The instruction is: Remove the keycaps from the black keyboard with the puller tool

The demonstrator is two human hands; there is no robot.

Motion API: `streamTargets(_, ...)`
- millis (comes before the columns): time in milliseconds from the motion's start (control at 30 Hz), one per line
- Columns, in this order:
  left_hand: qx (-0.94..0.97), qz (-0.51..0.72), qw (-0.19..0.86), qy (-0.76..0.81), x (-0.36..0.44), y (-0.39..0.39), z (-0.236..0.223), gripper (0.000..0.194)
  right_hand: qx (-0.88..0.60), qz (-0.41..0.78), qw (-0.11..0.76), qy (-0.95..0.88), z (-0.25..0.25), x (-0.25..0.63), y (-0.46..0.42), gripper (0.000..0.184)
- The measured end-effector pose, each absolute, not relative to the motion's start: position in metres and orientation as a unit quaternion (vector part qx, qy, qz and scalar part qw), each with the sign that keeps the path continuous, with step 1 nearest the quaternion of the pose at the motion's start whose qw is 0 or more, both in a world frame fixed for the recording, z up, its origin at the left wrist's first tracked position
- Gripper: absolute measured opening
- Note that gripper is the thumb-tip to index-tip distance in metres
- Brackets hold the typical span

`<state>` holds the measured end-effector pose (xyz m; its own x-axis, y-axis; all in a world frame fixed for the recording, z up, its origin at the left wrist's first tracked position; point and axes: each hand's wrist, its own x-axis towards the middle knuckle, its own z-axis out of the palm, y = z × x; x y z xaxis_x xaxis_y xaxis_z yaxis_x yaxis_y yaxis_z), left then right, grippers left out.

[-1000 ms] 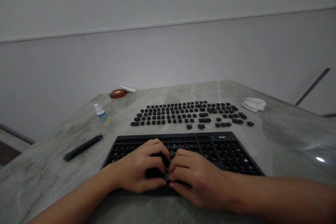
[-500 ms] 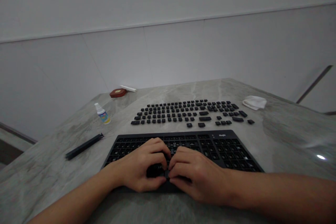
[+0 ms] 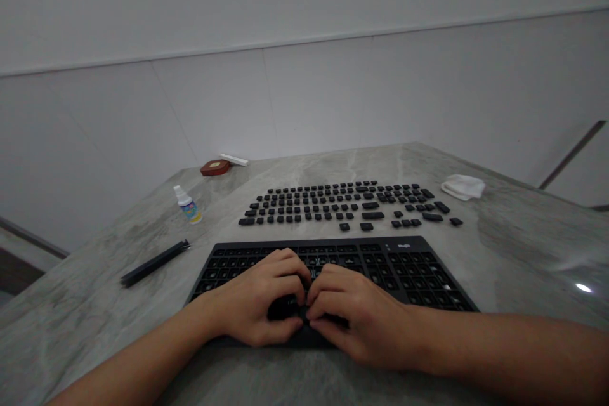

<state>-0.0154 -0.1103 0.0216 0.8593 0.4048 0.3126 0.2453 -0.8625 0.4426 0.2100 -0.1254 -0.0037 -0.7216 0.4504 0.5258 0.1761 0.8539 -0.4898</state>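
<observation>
A black keyboard (image 3: 349,242) lies on the marbled table, its key wells bare across the visible area. Over its front middle, my left hand (image 3: 269,298) and my right hand (image 3: 356,314) meet with curled fingers. Their thumbs and fingertips close around a small dark keycap (image 3: 305,314), mostly covered by the fingers, at the keyboard's front rows. Whether it is seated or loose I cannot tell. Behind the keyboard, many loose black keycaps (image 3: 372,215) are laid out in rows, with larger ones toward the right.
On the left are a dark slim tool (image 3: 155,263) with a wire-like tip and a small white spray bottle (image 3: 189,206). A brown case (image 3: 215,168) and a white strip (image 3: 234,159) lie at the back. A white cloth (image 3: 463,186) rests at the right.
Both hands stay at the same spot on the keyboard, with only a slight shift of the fingertips. The whole view has moved a little.
</observation>
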Motion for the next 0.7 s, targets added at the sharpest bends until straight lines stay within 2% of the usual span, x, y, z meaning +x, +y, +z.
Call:
streamTargets(433, 0.955, 0.225, 0.158, 0.114, -0.0152, -0.1102, 0.0208, 0.009, -0.158, 0.173, 0.330, -0.914, -0.0051, 0.2108, -0.1261, 0.011)
streamTargets(700, 0.966, 0.201, 0.122, 0.107, -0.0138, -0.1114, 0.0196, 0.005, -0.125, 0.087, 0.327, -0.933, 0.0018, 0.2116, -0.1316, 0.015)
